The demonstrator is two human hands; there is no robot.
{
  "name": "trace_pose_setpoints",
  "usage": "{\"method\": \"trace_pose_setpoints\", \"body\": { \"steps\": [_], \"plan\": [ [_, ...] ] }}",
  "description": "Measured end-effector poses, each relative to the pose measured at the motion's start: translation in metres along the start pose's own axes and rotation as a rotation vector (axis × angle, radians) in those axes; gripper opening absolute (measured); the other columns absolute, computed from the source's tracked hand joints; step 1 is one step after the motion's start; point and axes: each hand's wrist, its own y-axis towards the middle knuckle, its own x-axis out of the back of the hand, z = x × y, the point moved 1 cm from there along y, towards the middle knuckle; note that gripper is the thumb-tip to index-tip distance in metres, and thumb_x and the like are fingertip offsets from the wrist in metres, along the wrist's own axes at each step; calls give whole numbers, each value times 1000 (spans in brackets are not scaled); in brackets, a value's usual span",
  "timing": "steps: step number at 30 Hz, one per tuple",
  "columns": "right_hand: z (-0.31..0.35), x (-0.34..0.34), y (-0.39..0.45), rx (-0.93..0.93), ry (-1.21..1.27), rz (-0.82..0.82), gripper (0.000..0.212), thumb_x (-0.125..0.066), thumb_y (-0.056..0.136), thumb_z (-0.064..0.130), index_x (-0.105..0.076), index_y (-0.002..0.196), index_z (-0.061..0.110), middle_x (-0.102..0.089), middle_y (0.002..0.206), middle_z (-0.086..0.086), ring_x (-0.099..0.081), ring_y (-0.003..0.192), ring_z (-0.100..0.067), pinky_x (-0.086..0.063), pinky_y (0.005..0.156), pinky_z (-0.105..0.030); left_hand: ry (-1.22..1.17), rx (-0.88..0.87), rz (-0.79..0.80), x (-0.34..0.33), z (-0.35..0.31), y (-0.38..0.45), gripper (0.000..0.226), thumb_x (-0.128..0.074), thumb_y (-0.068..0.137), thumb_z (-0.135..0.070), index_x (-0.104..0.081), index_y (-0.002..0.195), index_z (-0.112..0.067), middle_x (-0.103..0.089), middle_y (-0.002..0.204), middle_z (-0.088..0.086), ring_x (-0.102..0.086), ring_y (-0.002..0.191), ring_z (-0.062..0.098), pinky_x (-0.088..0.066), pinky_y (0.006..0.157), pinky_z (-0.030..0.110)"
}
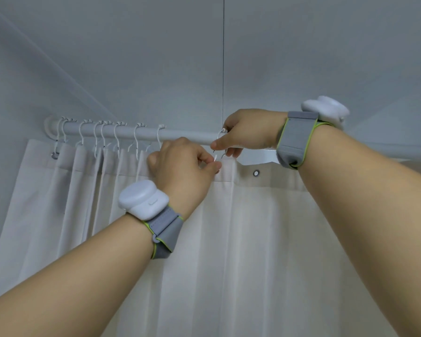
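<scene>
Head view: we note the right hand gripping a white wire curtain hook that hangs on the white round shower rod, thumb and fingers curled round it. The left hand pinches the top hem of the cream fabric shower curtain just below that hook. 1 metal eyelet sits unhooked further right.
</scene>
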Motion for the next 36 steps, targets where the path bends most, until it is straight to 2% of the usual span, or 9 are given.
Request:
{"method": "trace_pose_setpoints", "body": {
  "steps": [5,8,12,17,23,26,30,33,36],
  "plan": [
    [9,0,-2,-45,41,-4,16,-66,86,25,-67,83,9,-74,95,-9,-71,90,-23,-47,75,-21,-23,-2,3,-2,-2,-1,14,-67,82,-42,-67,74,-30,-52,88,-10,-48,106,21,-26,89,35],
    [11,-1,-1,-63,54,-40,16,-67,84,23,-68,87,7,-74,93,-8,-70,84,-19,-41,62,-15,-39,0,-6,-3,-1,-1,14,-67,82,-41,-67,75,-30,-54,90,-9,-48,106,21,-27,91,35],
    [14,-5,1,-88,90,-63,27,-69,83,20,-69,102,0,-74,96,-9,-70,88,-21,-47,71,-22,-64,18,-13,-4,0,-2,13,-67,82,-39,-66,74,-30,-55,90,-7,-48,105,20,-26,89,33],
    [12,-7,2,-84,76,-92,28,-70,81,21,-70,100,0,-74,95,-9,-71,93,-23,-52,82,-29,-79,18,-17,-7,-1,-3,14,-67,83,-37,-65,72,-30,-49,85,-8,-48,104,20,-23,84,31],
    [12,-6,2,-92,53,-88,26,-69,81,19,-70,101,2,-72,85,-6,-70,90,-21,-44,60,-21,-81,16,-21,-9,-1,-3,13,-67,84,-35,-66,73,-27,-50,85,-7,-48,102,22,-23,83,30],
    [11,-6,1,-78,48,-81,25,-69,81,19,-70,102,4,-71,86,-4,-70,88,-18,-41,56,-19,-88,13,-22,-9,-1,-3,12,-66,84,-34,-66,75,-27,-50,85,-7,-48,101,21,-24,86,31],
    [8,-6,3,-60,35,-81,28,-68,82,22,-69,103,4,-74,94,-4,-70,90,-20,-48,67,-23,-104,13,-26,-7,2,-3,12,-67,83,-36,-63,73,-29,-50,86,-7,-49,101,20,-28,90,33],
    [6,-11,6,-36,3,-93,32,-67,81,33,-69,99,6,-74,97,-7,-69,93,-24,-52,86,-35,-76,23,-17,-2,6,-2,12,-65,83,-37,-61,74,-31,-51,89,-7,-49,104,21,-29,91,35],
    [6,-12,5,17,-57,-127,41,-62,85,43,-66,100,5,-70,103,-11,-65,95,-27,-51,90,-42,-37,28,-9,1,8,0,12,-63,84,-37,-58,74,-32,-50,90,-8,-47,106,22,-28,89,34]
  ]
}}
